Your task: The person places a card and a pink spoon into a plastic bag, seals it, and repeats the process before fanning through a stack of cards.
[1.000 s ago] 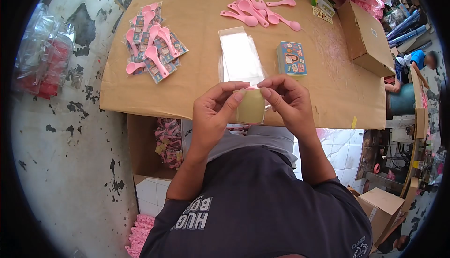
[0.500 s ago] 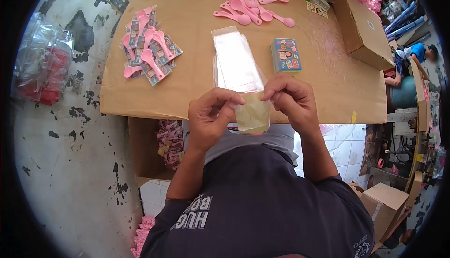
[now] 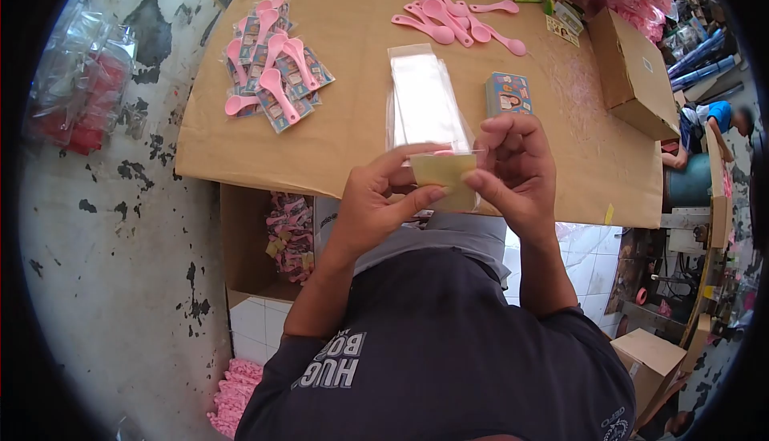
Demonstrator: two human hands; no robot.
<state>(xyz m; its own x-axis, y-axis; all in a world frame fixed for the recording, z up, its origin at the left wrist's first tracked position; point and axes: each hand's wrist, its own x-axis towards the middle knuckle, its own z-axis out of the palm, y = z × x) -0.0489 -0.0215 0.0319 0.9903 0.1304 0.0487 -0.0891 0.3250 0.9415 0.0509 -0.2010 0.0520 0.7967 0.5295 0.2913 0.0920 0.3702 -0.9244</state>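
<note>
both hands (image 3: 448, 189) pinch a small clear bag (image 3: 443, 175).

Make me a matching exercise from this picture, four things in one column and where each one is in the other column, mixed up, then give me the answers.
Things
1. loose pink spoons
2. bagged spoons
3. picture cards
4. clear packet

Places
A. pinched between the left hand and the right hand
B. far middle of the table
C. left part of the table
D. just right of the stack of empty clear bags

Pairs: 1-B, 2-C, 3-D, 4-A
</note>
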